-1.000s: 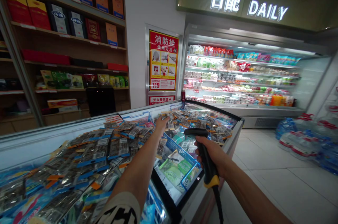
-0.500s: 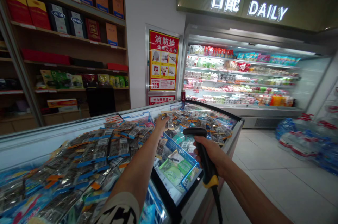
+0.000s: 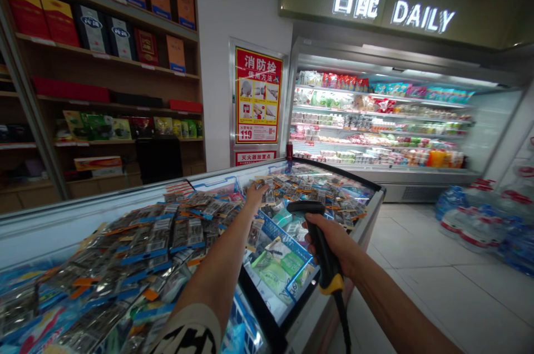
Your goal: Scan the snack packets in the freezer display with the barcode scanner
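In my right hand (image 3: pixel 331 240) is a black and yellow barcode scanner (image 3: pixel 319 248), its fingers wrapped round the handle. The scanner's head points left, over the freezer, and its cable hangs down. My left hand (image 3: pixel 255 196) reaches far across the freezer, closed at the edge of a small clear snack packet (image 3: pixel 270 191) with a printed label. Its fingertips are partly hidden. Many similar snack packets (image 3: pixel 158 231) with blue or orange strips lie in heaps on the glass top around my left forearm.
The chest freezer (image 3: pixel 287 293) holds blue baskets (image 3: pixel 283 227) with green bags under the glass. Shelves of boxes (image 3: pixel 146 48) stand at the left. A lit open fridge (image 3: pixel 384 120) is at the back. Packs of bottled water (image 3: pixel 479 226) sit on the tiled floor (image 3: pixel 417 265).
The barcode scanner and my right hand have shifted very slightly to the left. My left hand stays at the same packet, almost still.
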Demonstrator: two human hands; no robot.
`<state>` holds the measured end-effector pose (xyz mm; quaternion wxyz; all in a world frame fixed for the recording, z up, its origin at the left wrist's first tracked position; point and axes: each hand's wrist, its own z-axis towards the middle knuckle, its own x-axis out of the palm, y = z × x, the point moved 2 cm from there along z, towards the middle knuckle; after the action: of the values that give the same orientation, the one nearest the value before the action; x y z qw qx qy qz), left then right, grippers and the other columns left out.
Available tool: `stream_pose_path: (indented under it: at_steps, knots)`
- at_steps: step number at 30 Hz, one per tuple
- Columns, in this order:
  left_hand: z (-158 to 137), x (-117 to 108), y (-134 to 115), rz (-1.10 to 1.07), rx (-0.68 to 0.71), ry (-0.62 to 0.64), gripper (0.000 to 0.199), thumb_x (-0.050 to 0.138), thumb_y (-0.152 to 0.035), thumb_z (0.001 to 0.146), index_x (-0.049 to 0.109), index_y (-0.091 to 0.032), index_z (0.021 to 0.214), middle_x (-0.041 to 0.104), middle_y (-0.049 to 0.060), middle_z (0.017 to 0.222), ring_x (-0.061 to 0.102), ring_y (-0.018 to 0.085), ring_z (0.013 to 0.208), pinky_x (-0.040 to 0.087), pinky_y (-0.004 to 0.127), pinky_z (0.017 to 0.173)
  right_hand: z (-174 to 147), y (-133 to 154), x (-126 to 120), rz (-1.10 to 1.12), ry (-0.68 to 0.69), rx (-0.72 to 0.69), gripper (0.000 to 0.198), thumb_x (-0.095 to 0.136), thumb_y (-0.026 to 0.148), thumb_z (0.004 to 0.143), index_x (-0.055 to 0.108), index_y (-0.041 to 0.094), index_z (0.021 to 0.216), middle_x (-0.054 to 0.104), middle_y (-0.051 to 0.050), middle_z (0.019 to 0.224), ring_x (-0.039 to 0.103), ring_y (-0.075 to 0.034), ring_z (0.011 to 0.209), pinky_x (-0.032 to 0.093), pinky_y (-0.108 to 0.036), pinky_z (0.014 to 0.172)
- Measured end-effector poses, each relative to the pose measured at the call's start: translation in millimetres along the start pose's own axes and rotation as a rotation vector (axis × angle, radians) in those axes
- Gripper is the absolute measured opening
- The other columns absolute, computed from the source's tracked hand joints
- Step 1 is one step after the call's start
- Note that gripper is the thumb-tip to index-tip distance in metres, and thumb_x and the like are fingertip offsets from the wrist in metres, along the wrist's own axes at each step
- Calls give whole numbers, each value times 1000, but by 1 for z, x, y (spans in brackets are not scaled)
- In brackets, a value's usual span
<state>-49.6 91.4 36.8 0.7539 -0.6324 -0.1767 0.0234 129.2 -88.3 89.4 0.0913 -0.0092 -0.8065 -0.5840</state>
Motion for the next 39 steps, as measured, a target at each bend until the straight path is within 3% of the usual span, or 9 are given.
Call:
stream_pose_path:
  at_steps: [6,18,23,33,36,39]
  knots:
    - [3,0,6,2,14,31,31,64,-28,57,55,-14,84,64,8,84,59,18,74,44,28,66,-1,0,3,-10,13,-4,23,47,39,72,47,17,67,46,5,45,44,-8,33,35,-19,30]
    - [-2,1,2,-27,-8,40,29,65,-27,54,56,-14,79,64,5,75,59,18,71,44,31,66,3,-2,0,0,17,-6,22,49,38,72,48,16,69,46,4,45,44,-8,34,35,-19,31]
    - [-3,3,4,-41,-21,130,35,66,-29,54,56,-14,85,64,7,80,60,20,73,45,34,68,-1,0,-1,25,49,10,21,48,38,72,48,17,70,46,5,45,44,-7,34,35,-19,32]
    - [-3,5,9,15,-1,177,38,66,-34,52,59,-16,85,64,6,82,59,20,77,42,31,69,-1,3,-2,76,63,80,23,47,40,73,48,17,71,47,5,47,44,-7,35,35,-19,33]
    - [-2,5,8,61,2,153,37,66,-34,52,59,-15,83,64,6,78,59,19,73,42,30,68,1,3,-3,68,45,64,23,47,39,73,47,17,69,48,4,46,45,-8,34,34,-18,32]
    - [1,-4,1,264,51,37,34,67,-36,49,58,-16,75,63,6,72,58,22,74,41,31,68,4,1,-11,62,-17,16,21,48,38,72,47,17,69,48,4,46,45,-8,34,34,-18,32]
